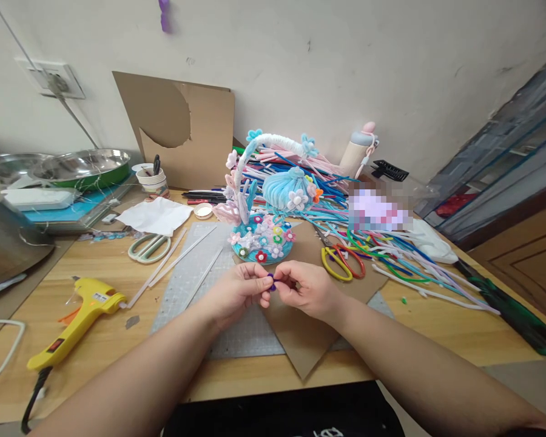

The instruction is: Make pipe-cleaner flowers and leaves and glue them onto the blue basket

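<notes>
A small dark purple piece (272, 282) is pinched between the fingertips of both hands, low in the middle of the view. My left hand (242, 293) has its thumb and fingers closed on it from the left, and my right hand (308, 290) closes on it from the right. Fingers partly hide its shape. Just beyond them stands a fuzzy blue flower decoration, its round base (260, 243) covered in small colored flowers. A white and blue arched stem rises from the base, and a light blue pleated piece (286, 191) hangs under the arch.
A yellow glue gun (79, 321) lies at the left, near green-handled scissors (149, 249). Yellow and red handled scissors (343, 262) rest on brown cardboard (300, 340) over a grey cutting mat (173, 303). Many colored fuzzy stems (391, 249) spread behind and right. Cardboard (209, 127) leans on the wall.
</notes>
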A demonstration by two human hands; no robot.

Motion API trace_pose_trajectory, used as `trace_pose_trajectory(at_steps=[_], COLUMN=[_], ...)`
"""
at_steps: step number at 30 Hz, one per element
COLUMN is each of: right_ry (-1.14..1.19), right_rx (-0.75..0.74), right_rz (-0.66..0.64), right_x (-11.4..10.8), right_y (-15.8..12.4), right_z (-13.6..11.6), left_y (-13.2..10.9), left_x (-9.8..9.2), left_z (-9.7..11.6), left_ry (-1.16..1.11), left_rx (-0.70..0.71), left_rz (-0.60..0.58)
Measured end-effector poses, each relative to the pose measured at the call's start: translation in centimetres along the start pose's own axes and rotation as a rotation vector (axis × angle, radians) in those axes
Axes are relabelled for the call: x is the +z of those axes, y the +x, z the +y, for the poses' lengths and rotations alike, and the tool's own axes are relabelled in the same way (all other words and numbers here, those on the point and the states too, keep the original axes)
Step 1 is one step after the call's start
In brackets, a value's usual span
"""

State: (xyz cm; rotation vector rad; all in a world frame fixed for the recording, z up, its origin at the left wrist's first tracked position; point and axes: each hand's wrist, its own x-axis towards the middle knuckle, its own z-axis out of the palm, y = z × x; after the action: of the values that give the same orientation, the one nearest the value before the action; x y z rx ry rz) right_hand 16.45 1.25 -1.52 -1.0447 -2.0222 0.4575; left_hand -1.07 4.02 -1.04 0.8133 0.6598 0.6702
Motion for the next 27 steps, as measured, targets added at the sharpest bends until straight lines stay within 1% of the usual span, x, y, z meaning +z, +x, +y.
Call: trace_pose_trajectory(at_steps=[7, 14, 17, 20, 23, 25, 27], right_ry=[0.057, 0.049, 0.059, 0.162, 0.315, 0.343, 0.313], right_rx=[0.046, 0.047, 0.073, 0.137, 0.211, 0.241, 0.242], right_rz=[-0.018, -0.026, -0.039, -0.05, -0.02, -0.026, -0.046], right_x=[0.23, 0.27, 0.31, 0.34, 0.28, 0.24, 0.25], right_y=[-0.11, -0.14, -0.16, -0.2, -0.14, -0.05, 0.05], right_z=[0.15, 0.33, 0.31, 0.13, -0.09, -0.16, -0.15], left_y=[0.06, 0.07, 0.05, 0.06, 0.09, 0.1, 0.08], left_x=[0.01, -0.06, -0.09, -0.03, 0.02, 0.04, 0.07], left_z=[-0.23, -0.4, -0.36, -0.25, -0.12, -0.05, -0.03], left_ry=[-0.017, -0.018, -0.015, -0.055, -0.119, -0.126, -0.098], left_rx=[0.03, 0.022, 0.003, 0.001, 0.031, 0.039, 0.051], left_rz=[-0.007, -0.004, -0.001, 0.025, 0.071, 0.067, 0.039])
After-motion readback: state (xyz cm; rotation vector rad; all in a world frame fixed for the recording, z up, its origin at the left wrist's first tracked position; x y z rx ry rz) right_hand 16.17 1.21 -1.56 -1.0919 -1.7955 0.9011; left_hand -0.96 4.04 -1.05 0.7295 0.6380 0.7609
